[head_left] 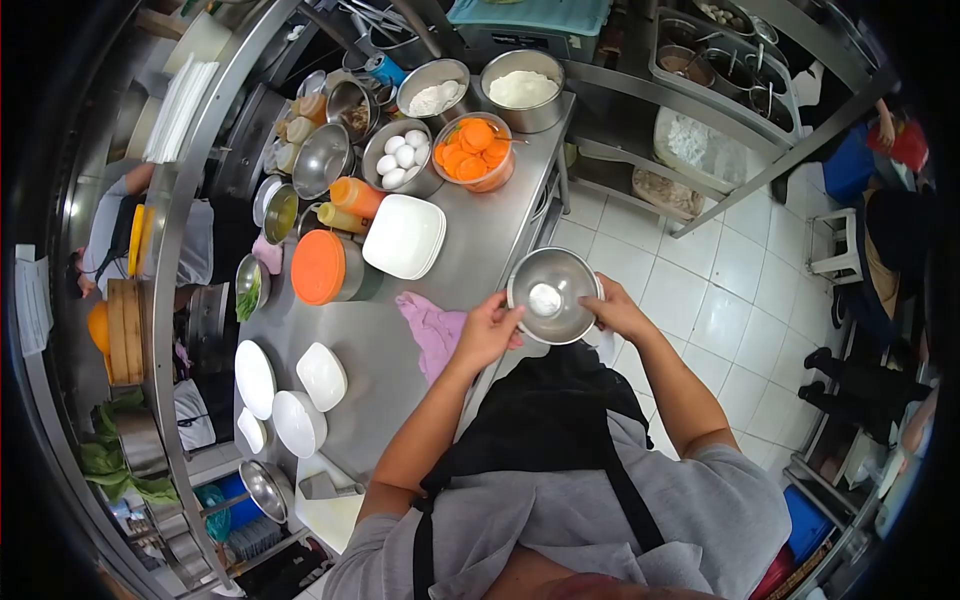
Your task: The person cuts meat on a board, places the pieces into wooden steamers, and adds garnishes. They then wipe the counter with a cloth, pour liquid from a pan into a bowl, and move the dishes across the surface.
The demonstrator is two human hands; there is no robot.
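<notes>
Between my two hands is a small metal bowl (575, 275) with a little mound of white powder (545, 300) at its bottom. My left hand (488, 330) grips the rim on the left side, thumb toward the edge. On the right side my right hand (615, 308) holds the rim, its thumb over the edge. The bowl is in front of my black apron, past the edge of the steel table. Left of my left hand lies a pink cloth (430, 335) on the tabletop.
The steel table (370, 380) carries stacked white containers (405, 237), an orange-lidded tub (318, 267), eggs in a bowl (404, 156), sliced carrots (472, 150), a pot of white flour (524, 90) and white dishes (300, 422). Shelves (640, 180) stand ahead; other people are at both sides.
</notes>
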